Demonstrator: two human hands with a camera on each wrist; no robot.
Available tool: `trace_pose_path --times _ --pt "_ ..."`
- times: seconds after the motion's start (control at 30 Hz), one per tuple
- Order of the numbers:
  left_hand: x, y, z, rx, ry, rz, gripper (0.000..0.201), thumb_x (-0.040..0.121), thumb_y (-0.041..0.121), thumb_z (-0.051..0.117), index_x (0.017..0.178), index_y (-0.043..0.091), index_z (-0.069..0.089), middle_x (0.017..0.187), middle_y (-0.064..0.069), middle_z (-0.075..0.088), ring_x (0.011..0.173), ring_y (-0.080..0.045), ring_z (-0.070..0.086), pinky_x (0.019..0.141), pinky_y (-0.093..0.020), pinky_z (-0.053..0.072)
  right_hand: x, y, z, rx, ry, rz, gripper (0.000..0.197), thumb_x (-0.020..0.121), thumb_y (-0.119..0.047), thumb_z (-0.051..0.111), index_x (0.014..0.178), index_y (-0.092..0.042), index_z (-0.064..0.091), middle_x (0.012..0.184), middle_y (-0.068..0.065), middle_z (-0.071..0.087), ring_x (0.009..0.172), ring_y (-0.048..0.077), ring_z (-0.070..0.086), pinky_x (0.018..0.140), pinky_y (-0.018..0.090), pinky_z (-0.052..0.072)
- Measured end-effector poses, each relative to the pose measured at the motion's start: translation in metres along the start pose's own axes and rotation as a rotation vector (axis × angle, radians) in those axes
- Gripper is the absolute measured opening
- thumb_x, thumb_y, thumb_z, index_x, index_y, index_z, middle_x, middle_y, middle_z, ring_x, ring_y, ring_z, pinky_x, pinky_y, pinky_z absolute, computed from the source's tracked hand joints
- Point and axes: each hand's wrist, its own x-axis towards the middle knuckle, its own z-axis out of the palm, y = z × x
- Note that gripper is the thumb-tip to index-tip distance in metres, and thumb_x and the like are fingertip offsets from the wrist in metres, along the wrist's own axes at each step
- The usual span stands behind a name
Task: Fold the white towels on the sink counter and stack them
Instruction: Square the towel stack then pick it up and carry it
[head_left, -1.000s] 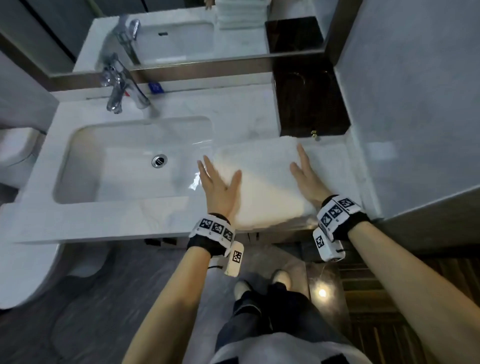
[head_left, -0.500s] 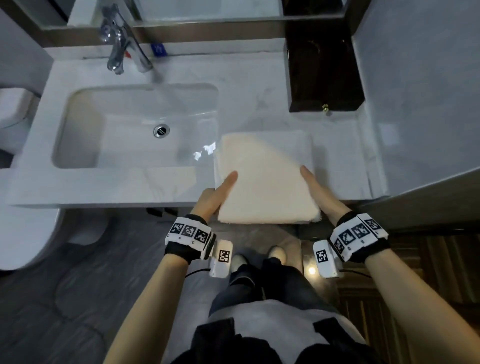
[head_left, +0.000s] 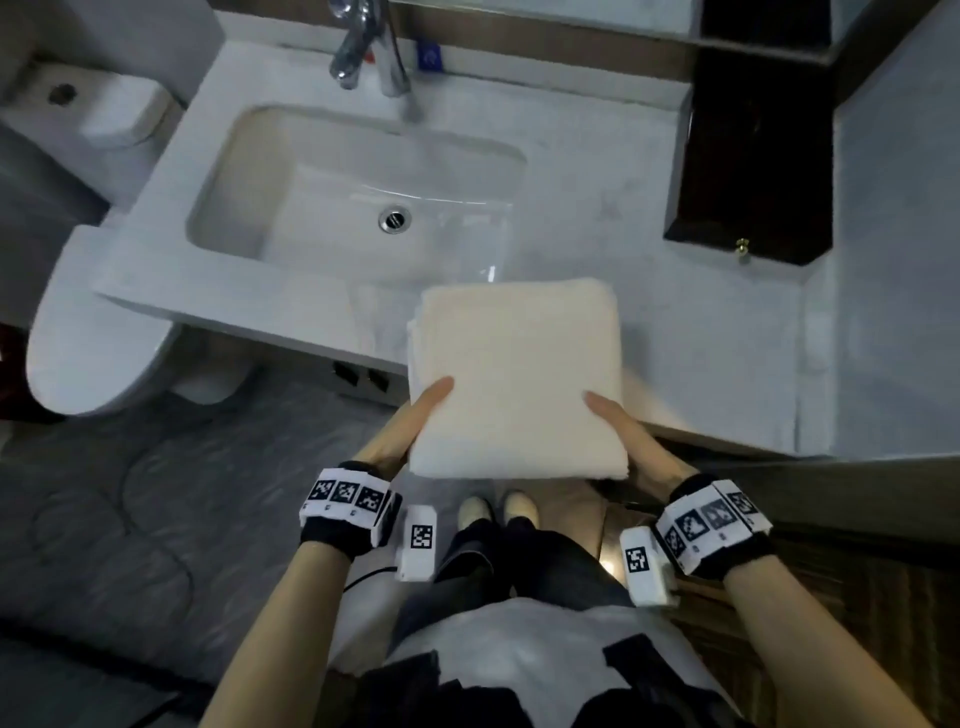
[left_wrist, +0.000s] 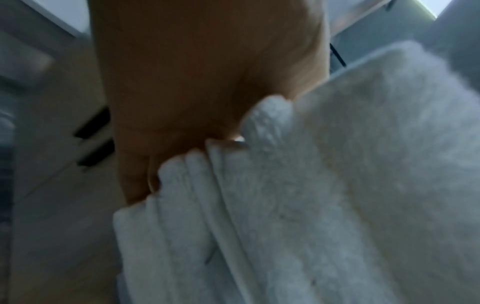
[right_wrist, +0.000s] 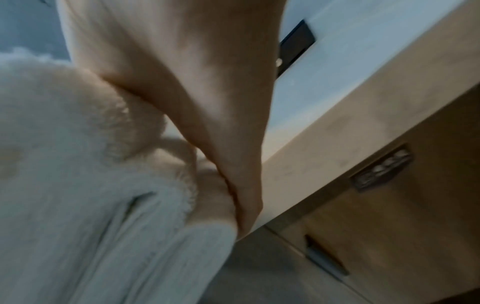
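A folded white towel is held level between both hands, its near half hanging out past the front edge of the sink counter. My left hand grips the towel's near left side, thumb on top and fingers beneath. My right hand grips the near right side the same way. In the left wrist view the towel's layered folds press against the palm. The right wrist view shows the towel wedged under the thumb. The fingers below the towel are hidden.
The sink basin with its drain and chrome faucet lies left of the towel. A dark wooden cabinet stands at the back right of the counter. A toilet sits at the far left. A wall bounds the right side.
Both hands went from lying flat on the towel on the counter to gripping its near edge. The towel has come toward me, out over the counter's front edge.
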Motion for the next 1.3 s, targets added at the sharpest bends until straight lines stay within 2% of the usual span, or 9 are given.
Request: trace_pose_path --times 0.07,0.2,0.33,0.5,0.63,0.73,0.93,1.07,1.3 --pt "-0.015 -0.009 -0.018 -0.049 0.044 0.027 0.069 0.052 0.073 0.071 0.102 0.027 0.066 0.107 0.004 0.073 0.101 -0.014 0.069 0.09 -0.035 0.048 0.015 -0.005 0.019 -0.051 -0.002 0.055 0.082 0.05 -0.069 0.079 0.115 -0.022 0.062 0.109 0.001 0.073 0.104 0.019 0.068 0.089 0.032 0.053" --pt "-0.049 -0.029 -0.055 -0.2 0.242 0.128 0.072 0.059 0.07 0.069 0.116 0.026 0.064 0.114 0.005 0.071 0.105 -0.014 0.067 0.09 -0.036 0.047 0.044 -0.019 0.071 -0.177 -0.157 0.054 0.083 0.055 -0.069 0.076 0.12 -0.021 0.061 0.114 0.003 0.071 0.106 0.019 0.067 0.085 0.033 0.055" --pt "-0.084 -0.047 -0.089 -0.362 0.485 0.198 0.068 0.064 0.069 0.067 0.114 0.023 0.065 0.112 0.006 0.071 0.103 -0.012 0.068 0.089 -0.035 0.048 0.063 -0.033 0.136 -0.239 -0.289 0.06 0.076 0.061 -0.066 0.074 0.124 -0.026 0.06 0.121 0.0 0.068 0.117 0.023 0.061 0.108 0.046 0.037" --pt "-0.117 -0.057 -0.137 -0.529 0.693 0.261 0.068 0.067 0.062 0.066 0.118 0.017 0.063 0.112 0.003 0.071 0.103 -0.015 0.068 0.089 -0.034 0.05 0.081 -0.049 0.226 -0.242 -0.504 0.04 0.046 0.074 -0.043 0.069 0.112 -0.017 0.065 0.11 0.005 0.072 0.099 0.019 0.07 0.074 0.029 0.056" --pt "-0.136 -0.061 -0.184 -0.609 0.778 0.317 0.053 0.073 0.06 0.065 0.109 0.02 0.065 0.104 0.007 0.073 0.095 -0.01 0.07 0.076 -0.025 0.052 0.091 -0.059 0.301 -0.284 -0.581 0.015 0.05 0.082 -0.035 0.059 0.126 -0.009 0.056 0.112 0.007 0.071 0.098 0.019 0.069 0.072 0.026 0.056" --pt "-0.143 -0.059 -0.228 -0.639 0.821 0.345 0.047 0.076 0.059 0.063 0.106 0.022 0.063 0.101 0.01 0.073 0.091 -0.005 0.07 0.07 -0.02 0.052 0.103 -0.064 0.355 -0.342 -0.613 -0.019 0.051 0.085 -0.036 0.057 0.129 -0.012 0.054 0.117 0.006 0.069 0.103 0.018 0.068 0.076 0.025 0.056" --pt "-0.163 -0.026 -0.332 -0.602 0.817 0.395 0.069 0.059 0.069 0.065 0.112 0.025 0.061 0.113 0.007 0.069 0.103 -0.011 0.067 0.091 -0.032 0.05 0.131 -0.083 0.46 -0.36 -0.628 -0.071 0.034 0.088 -0.036 0.054 0.113 -0.015 0.064 0.104 0.001 0.074 0.094 0.015 0.07 0.071 0.022 0.057" --pt "-0.17 0.008 -0.395 -0.554 0.731 0.458 0.047 0.072 0.066 0.058 0.104 0.032 0.061 0.118 0.007 0.067 0.11 -0.011 0.063 0.101 -0.036 0.044 0.147 -0.107 0.516 -0.337 -0.61 -0.124 0.027 0.092 -0.029 0.047 0.105 -0.014 0.065 0.092 -0.001 0.075 0.082 0.012 0.07 0.068 0.022 0.056" --pt "-0.158 0.077 -0.504 -0.491 0.668 0.561 0.075 0.071 0.069 0.059 0.134 0.028 0.048 0.128 0.007 0.062 0.117 -0.012 0.059 0.11 -0.039 0.038 0.189 -0.162 0.611 -0.283 -0.627 -0.169 0.026 0.09 -0.031 0.048 0.102 -0.018 0.067 0.093 -0.001 0.074 0.082 0.013 0.07 0.065 0.023 0.056"
